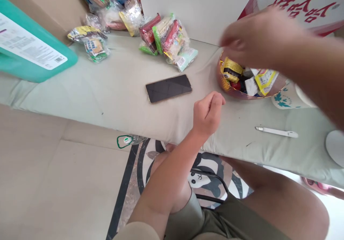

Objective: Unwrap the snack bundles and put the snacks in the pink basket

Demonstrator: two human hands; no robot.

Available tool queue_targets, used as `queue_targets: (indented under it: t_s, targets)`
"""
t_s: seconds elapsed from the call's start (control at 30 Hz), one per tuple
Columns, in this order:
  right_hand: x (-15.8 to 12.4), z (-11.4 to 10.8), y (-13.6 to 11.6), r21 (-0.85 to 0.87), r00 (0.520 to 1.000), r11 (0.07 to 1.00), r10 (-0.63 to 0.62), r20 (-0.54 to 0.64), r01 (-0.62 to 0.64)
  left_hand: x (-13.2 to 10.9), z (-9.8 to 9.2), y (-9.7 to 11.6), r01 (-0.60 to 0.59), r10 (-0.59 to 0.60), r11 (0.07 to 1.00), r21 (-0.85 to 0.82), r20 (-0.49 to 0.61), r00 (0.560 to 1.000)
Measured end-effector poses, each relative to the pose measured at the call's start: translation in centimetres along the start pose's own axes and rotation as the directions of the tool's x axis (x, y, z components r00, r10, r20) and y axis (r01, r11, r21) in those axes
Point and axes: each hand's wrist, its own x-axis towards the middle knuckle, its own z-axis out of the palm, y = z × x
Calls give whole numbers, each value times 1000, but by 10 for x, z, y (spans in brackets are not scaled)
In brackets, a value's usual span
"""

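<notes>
My left hand (208,112) rests in a closed fist on the cloth-covered table, thumb over the curled fingers, and nothing shows in it. Just above the bowl is my right hand (258,35), smeared by motion, so its fingers and anything in them cannot be made out. The reddish, gold-rimmed bowl (242,95) holds several small wrapped snacks, among them a yellow and black packet (232,69) and a yellow and white packet (266,81). Left of my fist lies a dark-screened phone (169,88). A white utility knife (276,131) lies to the right of it.
Packaged snacks (169,37) are heaped along the back, with more packets (94,44) at the left. A green container (34,46) stands far left. A white cup (291,96) is partly behind my right arm. A red and white box (317,6) stands at the back right.
</notes>
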Motion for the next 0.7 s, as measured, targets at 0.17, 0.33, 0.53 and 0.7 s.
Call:
queue_targets:
  t_s: [0.17, 0.33, 0.53, 0.7]
  targets:
    - [59, 76, -35, -464, 974, 884, 52, 221, 59, -2, -6, 3, 21, -20, 1000, 8, -40, 999]
    - [69, 100, -39, -483, 964, 868, 21, 265, 113, 0, -10, 11, 33, -32, 999, 14, -39, 999]
    - [65, 91, -52, -545, 951, 824, 26, 309, 155, 4, -13, 11, 23, -23, 1000, -2, -51, 998]
    - [44, 69, -65, -556, 966, 824, 41, 256, 112, 7, -15, 7, 5, -10, 999, -53, -95, 995]
